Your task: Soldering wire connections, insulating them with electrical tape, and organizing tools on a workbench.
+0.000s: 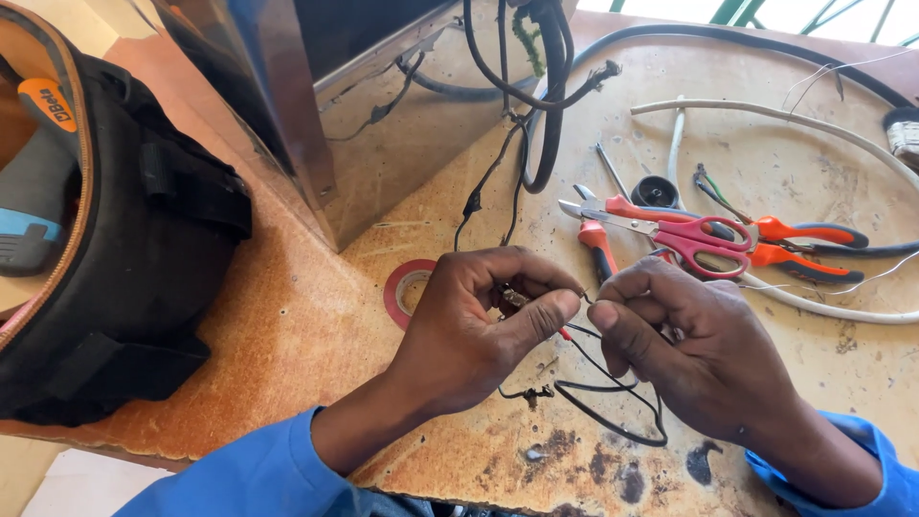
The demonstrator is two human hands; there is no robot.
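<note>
- The left hand (479, 321) was closed, its thumb and forefinger pinched on the bare end of a thin black wire (613, 407) at the near middle of the table.
- The right hand (684, 349) was closed as well, its fingertips nipping the same wire just beside the left thumb; the two hands almost touched.
- Between the pinches a short stretch of fine strand showed, with a small red bit just under it; what that bit was could not be told.
- Below the hands the wire drooped in loose loops onto the stained table (459, 460), so it looked light and limp, likely to bend wherever it was pressed.
- The exposed strands looked fine and easily frayed; a grip on the black covering close behind the bare tip seemed the safer hold, with fingertips only.
- A roll of red tape (407, 287) lay just left of the left hand.
- Red-handled scissors (689, 239) and orange-handled pliers (795, 251) lay just beyond the right hand, touching one another.
- A white cable (823, 129) curved across the far right.
- A shiny metal box (383, 124) stood at the far middle with dark leads hanging from it.
- A black tool bag (124, 249) sat at the left edge.
</note>
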